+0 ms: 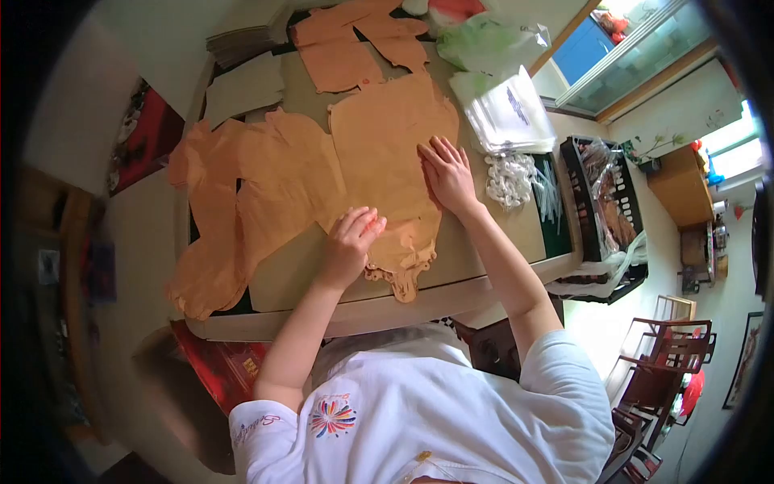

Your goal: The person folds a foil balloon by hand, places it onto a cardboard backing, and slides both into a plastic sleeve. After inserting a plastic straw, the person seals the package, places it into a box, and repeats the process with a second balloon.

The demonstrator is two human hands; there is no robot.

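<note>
A flat, uninflated orange-gold foil balloon (387,129) lies in front of me on the table, its narrow scalloped end near the front edge. My left hand (352,244) is at the balloon's lower left edge, fingers bent and drawn together on the foil; the fingertips are partly hidden. Along the right edge, my right hand (448,177) lies palm down with its fingers stretched out on the foil. More flat foil sheets of the same colour (282,173) overlap to the left. Others (334,60) lie at the far end.
Grey board (294,278) covers much of the table. On the right are clear plastic bags (508,109), curled white ribbon (509,179) and thin clear straws (548,194). A black crate (597,161) of wrapped items stands beyond them. Grey cards (246,89) lie at the far left.
</note>
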